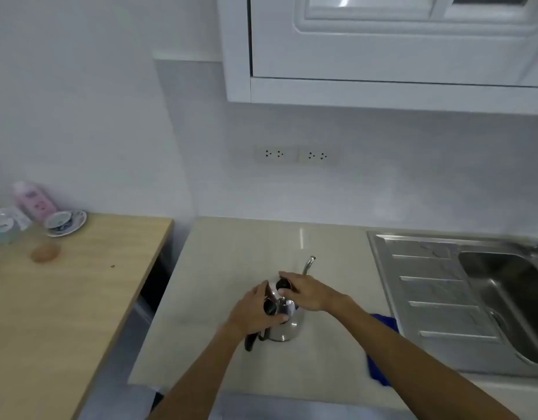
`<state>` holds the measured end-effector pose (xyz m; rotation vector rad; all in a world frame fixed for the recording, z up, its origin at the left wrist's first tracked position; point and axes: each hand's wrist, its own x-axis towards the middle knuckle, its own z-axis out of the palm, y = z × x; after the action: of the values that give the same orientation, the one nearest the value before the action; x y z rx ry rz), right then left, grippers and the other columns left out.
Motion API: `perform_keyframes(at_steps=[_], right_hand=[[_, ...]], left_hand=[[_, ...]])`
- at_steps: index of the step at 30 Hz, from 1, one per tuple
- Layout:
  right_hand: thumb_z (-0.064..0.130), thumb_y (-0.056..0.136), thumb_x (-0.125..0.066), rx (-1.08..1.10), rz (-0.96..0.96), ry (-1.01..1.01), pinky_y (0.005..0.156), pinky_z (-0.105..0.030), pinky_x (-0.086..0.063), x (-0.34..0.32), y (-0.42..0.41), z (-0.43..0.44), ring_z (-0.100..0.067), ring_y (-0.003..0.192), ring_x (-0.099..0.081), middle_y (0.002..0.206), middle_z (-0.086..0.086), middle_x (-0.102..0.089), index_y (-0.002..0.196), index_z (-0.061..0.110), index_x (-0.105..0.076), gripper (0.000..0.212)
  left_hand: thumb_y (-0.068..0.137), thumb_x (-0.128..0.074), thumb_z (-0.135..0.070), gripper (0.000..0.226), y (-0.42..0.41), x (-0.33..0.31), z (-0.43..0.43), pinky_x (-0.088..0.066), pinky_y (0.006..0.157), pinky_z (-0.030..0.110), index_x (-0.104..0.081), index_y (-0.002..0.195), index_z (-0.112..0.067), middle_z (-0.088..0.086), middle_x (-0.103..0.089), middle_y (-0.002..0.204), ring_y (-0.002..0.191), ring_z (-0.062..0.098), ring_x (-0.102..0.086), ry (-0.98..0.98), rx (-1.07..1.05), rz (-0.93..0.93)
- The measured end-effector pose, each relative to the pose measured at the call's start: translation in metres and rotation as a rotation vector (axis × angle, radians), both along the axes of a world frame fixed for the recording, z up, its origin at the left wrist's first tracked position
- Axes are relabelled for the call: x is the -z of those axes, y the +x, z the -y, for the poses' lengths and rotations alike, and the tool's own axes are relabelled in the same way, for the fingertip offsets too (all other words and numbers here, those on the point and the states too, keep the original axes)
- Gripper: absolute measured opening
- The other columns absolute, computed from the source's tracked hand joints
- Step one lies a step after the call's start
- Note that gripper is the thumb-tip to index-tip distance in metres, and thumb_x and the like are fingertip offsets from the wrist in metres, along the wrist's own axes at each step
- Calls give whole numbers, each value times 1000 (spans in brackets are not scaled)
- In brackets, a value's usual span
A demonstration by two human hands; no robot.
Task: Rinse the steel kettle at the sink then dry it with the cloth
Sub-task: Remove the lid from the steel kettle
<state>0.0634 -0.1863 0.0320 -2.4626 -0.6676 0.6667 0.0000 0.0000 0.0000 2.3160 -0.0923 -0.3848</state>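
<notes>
Your two forearms reach in from the bottom edge and meet over the steel kettle [284,327], which stands upright on the pale table [231,268] directly under your hands. By my reading, nothing of the task is done yet: the kettle is not at the sink [504,292], which lies well off to the right of your right hand, and no running water shows. The blue cloth [379,371] lies on the table just under your right forearm, between the kettle and the sink's drainer, seemingly unused. Rinsing and drying both look to be ahead.

Your left hand [255,310] is curled around the kettle's upper body near the dark handle [251,342], thumb across the front, fingers wrapped and closed on it. Your right hand [307,291] comes in palm down over the top, fingers bent around the dark lid knob [283,284]; it appears to pinch the knob, though blur keeps me from being sure. Beyond your fingertips, the thin spout [308,265] points away from you.
</notes>
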Motion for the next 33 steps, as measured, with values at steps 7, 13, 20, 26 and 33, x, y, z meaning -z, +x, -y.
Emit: perform_keyframes(at_steps=[7,13,20,26,33], right_hand=[[53,94,-52,121,123,20,91,-35,-50,16,-1,4,-25,109,-59,122,-9,-59,135,16,-48,55],[65,85,-55,267,47,162,73,-26,-45,34,0,-10,-18,91,-58,102,2,-57,106,25,-38,48],[69,82,-54,550,304,257,83,-23,-53,55,-9,-34,-10,97,-66,110,8,-68,110,25,-65,53],[41,91,-57,620,424,340,72,-27,-55,63,-7,-42,-13,82,-68,94,7,-72,93,19,-70,25],[45,94,-55,591,422,317,79,-32,-55,63,-5,-41,-14,88,-68,99,6,-73,94,20,-73,31]], left_hand=[[61,-86,-53,107,-7,16,17,-45,106,45,-33,150,-23,-1,-53,143,132,23,-50,-135,-157,11],[58,-88,-46,67,-9,25,21,-51,82,20,-53,115,-47,-24,-66,106,98,-3,-63,-181,-261,113],[60,-87,-45,78,-3,36,22,-56,86,39,-55,127,-20,-9,-67,112,102,12,-65,-178,-277,112],[59,-90,-43,83,-1,42,21,-55,87,34,-53,130,-21,-10,-65,116,103,10,-63,-140,-282,129],[60,-90,-43,84,-2,44,20,-47,84,15,-52,131,-19,-12,-62,117,103,9,-59,-135,-269,165]])
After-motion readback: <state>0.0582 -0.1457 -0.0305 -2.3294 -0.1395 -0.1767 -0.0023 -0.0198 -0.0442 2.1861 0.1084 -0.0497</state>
